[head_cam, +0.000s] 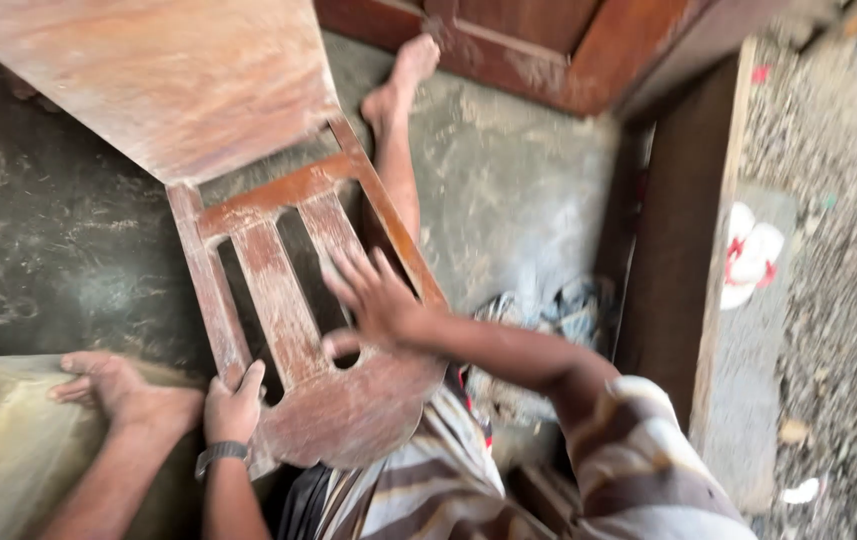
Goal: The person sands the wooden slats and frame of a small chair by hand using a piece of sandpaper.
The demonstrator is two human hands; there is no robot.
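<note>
A worn reddish-brown wooden chair (278, 290) lies tipped on the concrete floor, its slatted back toward me and its seat (168, 80) farther off. My left hand (233, 405), with a dark watch on the wrist, grips the curved top rail at its left edge. My right hand (378, 300), reaching out of a striped sleeve, is spread flat over the slats and blurred by motion. Another person's hand (118, 388) rests on a greenish surface just left of my left hand. A bare leg (395, 130) stretches out beyond the chair.
Reddish wooden panels (538, 50) stand at the back. A dark wooden beam (678, 230) runs along the right, with gravel and a white-and-red sandal (751, 255) beyond it. A crumpled cloth (558, 310) lies by the beam.
</note>
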